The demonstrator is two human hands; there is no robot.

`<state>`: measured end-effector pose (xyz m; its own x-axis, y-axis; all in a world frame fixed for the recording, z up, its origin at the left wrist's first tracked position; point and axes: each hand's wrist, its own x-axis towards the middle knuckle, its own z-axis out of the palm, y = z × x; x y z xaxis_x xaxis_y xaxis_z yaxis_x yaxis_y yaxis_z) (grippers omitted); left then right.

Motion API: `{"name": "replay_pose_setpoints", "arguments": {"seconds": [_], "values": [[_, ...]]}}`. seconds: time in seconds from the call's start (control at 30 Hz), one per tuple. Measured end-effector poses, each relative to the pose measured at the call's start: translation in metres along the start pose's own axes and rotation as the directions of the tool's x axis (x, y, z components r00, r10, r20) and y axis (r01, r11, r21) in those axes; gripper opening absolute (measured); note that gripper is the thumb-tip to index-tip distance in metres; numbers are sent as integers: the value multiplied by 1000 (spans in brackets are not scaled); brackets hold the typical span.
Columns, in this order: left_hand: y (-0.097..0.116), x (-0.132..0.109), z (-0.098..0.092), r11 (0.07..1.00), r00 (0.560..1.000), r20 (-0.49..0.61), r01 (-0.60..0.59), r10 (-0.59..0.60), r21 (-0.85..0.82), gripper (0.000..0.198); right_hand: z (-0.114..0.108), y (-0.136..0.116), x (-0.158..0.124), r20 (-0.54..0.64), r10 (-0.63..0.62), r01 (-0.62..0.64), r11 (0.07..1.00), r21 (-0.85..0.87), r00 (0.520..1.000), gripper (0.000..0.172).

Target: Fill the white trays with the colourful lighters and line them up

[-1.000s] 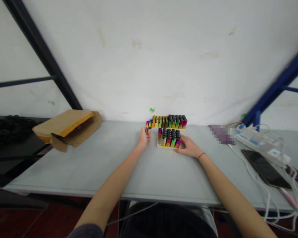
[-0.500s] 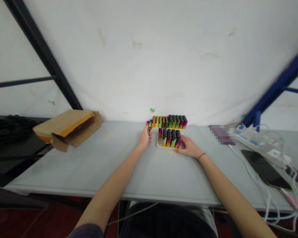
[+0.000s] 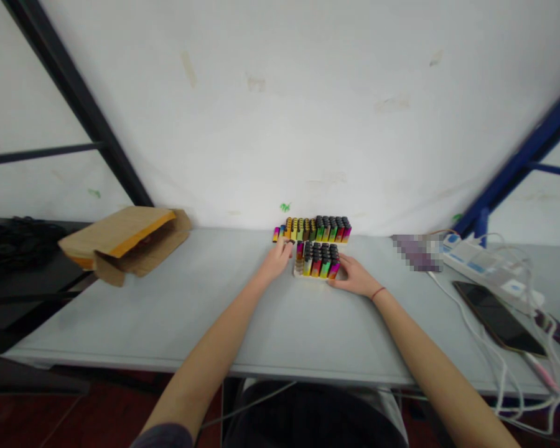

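Note:
A small tray (image 3: 299, 271) of colourful upright lighters (image 3: 321, 260) stands on the grey table (image 3: 214, 311), with a second row of lighters (image 3: 320, 229) behind it against the wall. My left hand (image 3: 277, 260) is closed in a pinch on a lighter (image 3: 290, 243), beside the near tray's left end. My right hand (image 3: 352, 277) rests against the tray's right side, fingers curled on its edge.
A torn cardboard box (image 3: 124, 241) lies at the table's far left. At the right are a power strip (image 3: 483, 269), white cables (image 3: 504, 367) and a dark phone (image 3: 497, 317). A black frame (image 3: 74, 99) and a blue frame (image 3: 518, 168) lean on the white wall.
My left hand has moved right with the lighter, from beside the back row toward the near tray's left end. My right hand has stayed put.

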<state>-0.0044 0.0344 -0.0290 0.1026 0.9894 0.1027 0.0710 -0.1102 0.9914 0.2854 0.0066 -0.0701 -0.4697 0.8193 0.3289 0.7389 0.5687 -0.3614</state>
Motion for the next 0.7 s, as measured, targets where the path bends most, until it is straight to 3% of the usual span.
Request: {"name": "replay_pose_setpoints", "arguments": {"seconds": [0.1, 0.2, 0.43, 0.7], "values": [[7, -2, -3, 959, 974, 57, -225, 218, 173, 14, 1, 2, 0, -10, -4, 4, 1000, 5, 1000, 71], [9, 0, -5, 925, 950, 80, -313, 303, 215, 14, 3, 4, 0, -12, -4, 4, 1000, 4, 1000, 73], [1, 4, -4, 963, 976, 43, -217, 213, 161, 14, 3, 3, -1, -27, -5, 5, 1000, 0, 1000, 71], [1, 1, -2, 960, 972, 34, -235, 233, 155, 13, 2, 3, 0, -13, -9, 9, 1000, 8, 1000, 72]]}}
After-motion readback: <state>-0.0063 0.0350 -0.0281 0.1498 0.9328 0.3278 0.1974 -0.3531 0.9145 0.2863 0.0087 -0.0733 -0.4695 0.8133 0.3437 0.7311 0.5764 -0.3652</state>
